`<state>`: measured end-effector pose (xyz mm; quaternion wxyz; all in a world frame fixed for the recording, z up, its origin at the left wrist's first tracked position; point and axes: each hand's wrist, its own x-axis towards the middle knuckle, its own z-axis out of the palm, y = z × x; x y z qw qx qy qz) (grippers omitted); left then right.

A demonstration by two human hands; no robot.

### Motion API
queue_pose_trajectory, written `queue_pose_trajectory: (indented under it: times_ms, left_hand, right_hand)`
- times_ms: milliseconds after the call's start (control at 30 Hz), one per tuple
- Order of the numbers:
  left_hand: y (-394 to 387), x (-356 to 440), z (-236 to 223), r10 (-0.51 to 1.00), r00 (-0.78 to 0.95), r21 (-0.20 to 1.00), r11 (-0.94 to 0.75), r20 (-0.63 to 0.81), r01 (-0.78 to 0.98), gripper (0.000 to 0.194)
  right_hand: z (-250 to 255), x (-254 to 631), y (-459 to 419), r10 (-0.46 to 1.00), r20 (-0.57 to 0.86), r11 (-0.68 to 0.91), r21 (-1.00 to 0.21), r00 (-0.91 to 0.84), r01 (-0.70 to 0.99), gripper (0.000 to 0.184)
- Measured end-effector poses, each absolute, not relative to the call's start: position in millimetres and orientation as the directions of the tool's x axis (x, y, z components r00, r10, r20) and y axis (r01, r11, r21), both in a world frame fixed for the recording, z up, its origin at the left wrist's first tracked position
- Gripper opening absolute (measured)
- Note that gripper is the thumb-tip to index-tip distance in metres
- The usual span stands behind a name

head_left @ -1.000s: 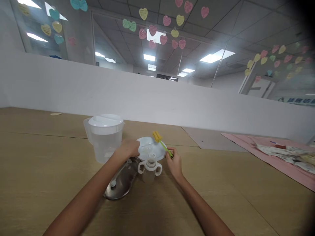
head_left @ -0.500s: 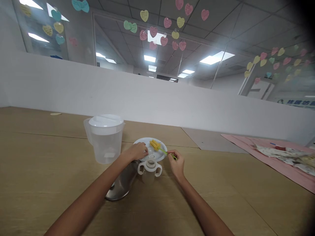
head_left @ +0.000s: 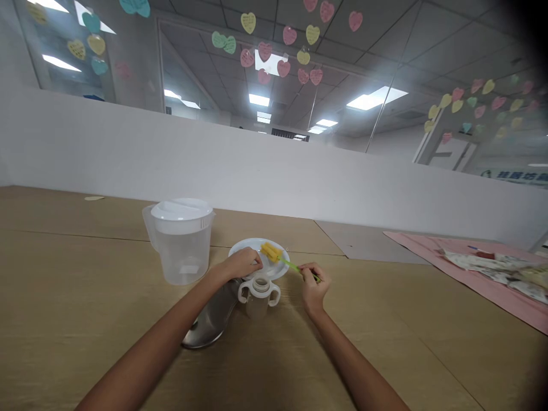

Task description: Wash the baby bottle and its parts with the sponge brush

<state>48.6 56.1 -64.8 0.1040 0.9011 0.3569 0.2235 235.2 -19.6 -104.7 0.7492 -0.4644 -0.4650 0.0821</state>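
Note:
My right hand (head_left: 315, 285) is closed around the green handle of a bottle brush (head_left: 272, 252). The brush's yellow sponge head is over the white plate (head_left: 238, 246). My left hand (head_left: 245, 264) is above the plate's left side, its fingers curled together; what they hold, if anything, I cannot make out. In front of the plate a baby bottle (head_left: 258, 302) with two white side handles stands upright, its mouth open at the top. A curved metal tray (head_left: 214, 317) lies partly under my left forearm.
A lidded clear plastic pitcher (head_left: 184, 251) with liquid in it stands left of the plate. On the far right a pink cloth (head_left: 428, 251) carries patterned fabric (head_left: 483, 265). Behind the table (head_left: 377, 325) runs a white wall (head_left: 257, 177) with glass above.
My right hand has moved a little to the right along with the brush handle. The left hand has shifted slightly, still curled above the plate.

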Motion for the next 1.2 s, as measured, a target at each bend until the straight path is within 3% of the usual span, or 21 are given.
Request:
queue_pose_trajectory:
  times_ms: [233, 467, 633, 767, 933, 1033, 1200]
  left_hand:
    - [53, 47, -49, 0.721, 0.517, 0.363, -0.685, 0.461, 0.632, 0.016]
    - [53, 50, -44, 0.676, 0.41, 0.558, -0.737, 0.613, 0.381, 0.032]
    - [54, 53, -45, 0.629, 0.32, 0.564, -0.777, 0.708, 0.28, 0.044]
    - [60, 52, -51, 0.703, 0.299, 0.652, -0.711, 0.645, 0.264, 0.058]
    - [65, 51, -56, 0.776, 0.312, 0.738, -0.625, 0.548, 0.256, 0.061]
    - [65, 49, -54, 0.752, 0.276, 0.676, -0.659, 0.599, 0.329, 0.067]
    - [62, 39, -46, 0.664, 0.369, 0.363, -0.698, 0.65, 0.617, 0.07]
  right_hand:
    - [-106, 234, -15, 0.572, 0.585, 0.547, -0.795, 0.575, 0.264, 0.014]
    - [-114, 234, -13, 0.649, 0.555, 0.605, -0.791, 0.52, 0.089, 0.013]
    - [-111, 230, -16, 0.682, 0.52, 0.616, -0.787, 0.514, -0.022, 0.011]
    - [-107, 228, -19, 0.674, 0.507, 0.618, -0.785, 0.537, -0.036, 0.011]
    - [-107, 228, -19, 0.673, 0.506, 0.63, -0.774, 0.539, -0.06, 0.009]
    - [-107, 227, -18, 0.686, 0.477, 0.602, -0.797, 0.549, -0.06, 0.008]
    - [-100, 225, -17, 0.687, 0.377, 0.545, -0.833, 0.622, -0.097, 0.016]
